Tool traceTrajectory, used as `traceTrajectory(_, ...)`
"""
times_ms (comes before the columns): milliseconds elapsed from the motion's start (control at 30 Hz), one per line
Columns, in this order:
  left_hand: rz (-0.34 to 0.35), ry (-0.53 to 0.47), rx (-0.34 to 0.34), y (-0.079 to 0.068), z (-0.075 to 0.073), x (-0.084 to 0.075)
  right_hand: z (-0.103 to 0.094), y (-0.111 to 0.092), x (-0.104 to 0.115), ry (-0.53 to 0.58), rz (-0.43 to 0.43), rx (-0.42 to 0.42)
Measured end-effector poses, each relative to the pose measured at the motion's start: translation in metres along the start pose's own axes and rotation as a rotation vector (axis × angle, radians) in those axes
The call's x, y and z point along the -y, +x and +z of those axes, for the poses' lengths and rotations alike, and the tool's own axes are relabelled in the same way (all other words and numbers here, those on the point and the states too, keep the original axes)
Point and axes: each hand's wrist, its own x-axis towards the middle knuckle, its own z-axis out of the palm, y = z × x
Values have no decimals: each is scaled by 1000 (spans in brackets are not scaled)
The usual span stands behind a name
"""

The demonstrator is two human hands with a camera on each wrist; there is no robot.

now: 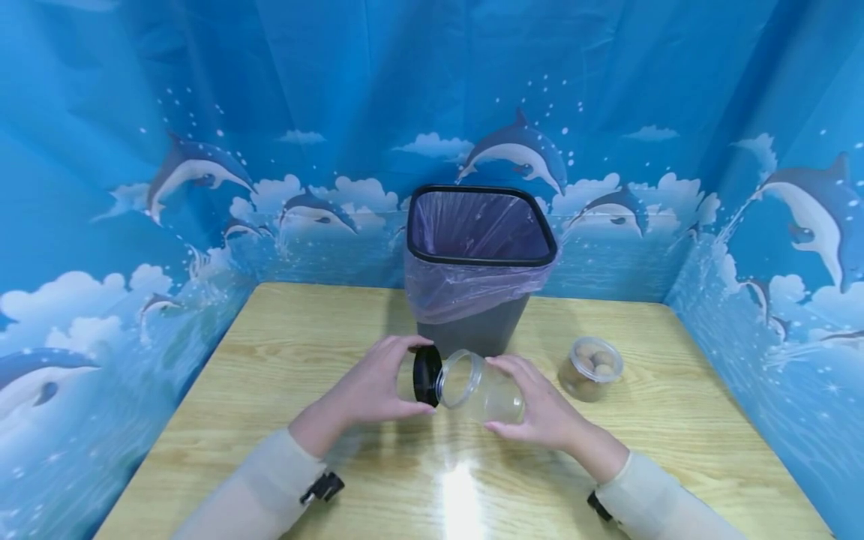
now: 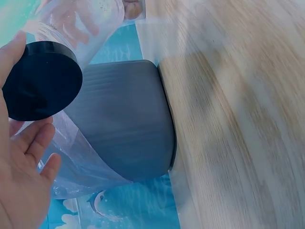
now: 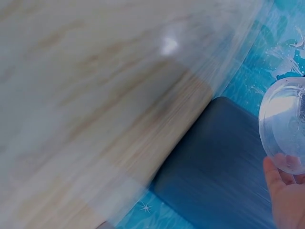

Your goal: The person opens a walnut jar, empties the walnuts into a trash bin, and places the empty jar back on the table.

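Observation:
My left hand (image 1: 374, 384) grips a round black lid (image 1: 427, 376) by its rim, fingers above and thumb below. The lid stands on edge right at the threaded mouth of a clear plastic jar (image 1: 496, 394), which lies sideways in the air over the table. My right hand (image 1: 540, 411) holds the jar near its bottom end, fingers over the top and thumb underneath. In the left wrist view the flat black top of the lid (image 2: 43, 81) faces the camera. The jar's bottom (image 3: 281, 126) shows at the edge of the right wrist view. Nothing shows inside the jar.
A grey bin (image 1: 472, 330) with a purple liner and black rim stands just behind the hands. Right of it on the wooden table (image 1: 283, 330) sits a small clear tub (image 1: 590, 367) holding several round brown things. A blue dolphin-print curtain (image 1: 324, 90) encloses the back and sides.

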Motion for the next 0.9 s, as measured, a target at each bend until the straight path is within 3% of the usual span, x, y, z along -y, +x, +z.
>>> traceTrajectory(433,44,-33,38,6,3,-4,5,3,0,8,-7,-14)
traceTrajectory(900,110,45,54,16,8,-10,4,4,1,11,-3,-13)
